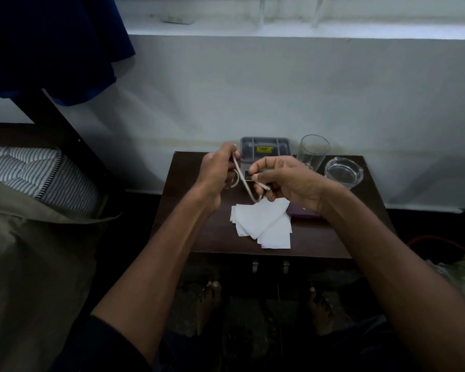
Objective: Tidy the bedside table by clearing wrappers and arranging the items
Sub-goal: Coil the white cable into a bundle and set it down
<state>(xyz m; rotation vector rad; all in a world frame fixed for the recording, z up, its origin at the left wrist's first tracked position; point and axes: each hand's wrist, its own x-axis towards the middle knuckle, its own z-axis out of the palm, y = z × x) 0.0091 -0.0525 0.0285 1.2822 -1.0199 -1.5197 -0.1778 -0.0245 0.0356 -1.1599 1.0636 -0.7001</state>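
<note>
Nearest, just below the two hands, a loose pile of white paper wrappers (pixel 262 224) is seen lying on the dark bedside table (pixel 306 237). They are judged very light, thin and easily crumpled; they would best be gathered by pressing down and sweeping them into one bunch, since single sheets could slide on the smooth top.

Above the pile a pale cable (pixel 243 183) is held between the hands. The left hand (pixel 216 170) is closed round its upper length, with a loop hanging beside the palm; the right hand (pixel 287 178) pinches the plug end, and a small dark object is pinched at its fingertips, too small to be identified. The cable is judged limp and springy, so it should be held at the coil's crossing, not at the tip.

Beyond the hands a grey tray (pixel 265 149) stands against the wall. Past the right hand a drinking glass (pixel 313 151) and a glass ashtray (pixel 344 171) are set; both are judged fragile and slippery, to be gripped round the body.
</note>
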